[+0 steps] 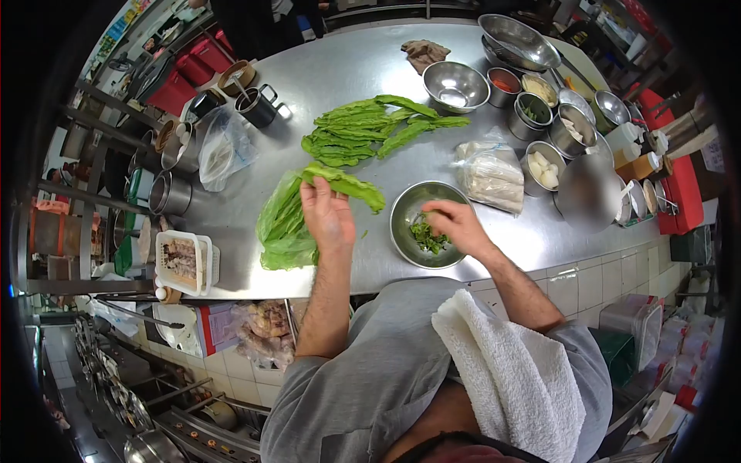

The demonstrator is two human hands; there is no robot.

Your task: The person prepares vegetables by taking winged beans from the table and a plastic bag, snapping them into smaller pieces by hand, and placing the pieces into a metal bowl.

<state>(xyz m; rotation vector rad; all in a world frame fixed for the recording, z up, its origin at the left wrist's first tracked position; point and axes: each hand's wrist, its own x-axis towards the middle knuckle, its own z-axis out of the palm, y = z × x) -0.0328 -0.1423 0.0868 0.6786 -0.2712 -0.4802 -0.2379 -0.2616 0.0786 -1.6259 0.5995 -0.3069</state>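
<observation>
My left hand (pixel 329 218) holds a long green winged bean (pixel 351 187) with ruffled edges, above a clear plastic bag (pixel 279 251) of more winged beans. Inside the steel bowl (pixel 401 251) lie small dark green trimmings (pixel 426 234). My right hand (pixel 457 226) is over this bowl with its fingers closed together; whatever they pinch is hidden. Farther back on the steel table, a pile of winged beans (pixel 347 127) lies loose, several of them pointing to the right.
A shiny bowl (pixel 456 86) and a brown cloth (pixel 424 54) sit at the back. On the right are a wrapped white pack (pixel 492 176) and several steel pots, one with peeled white pieces (pixel 543 170). A white basket (pixel 185 261) and dark mug (pixel 257 106) stand left.
</observation>
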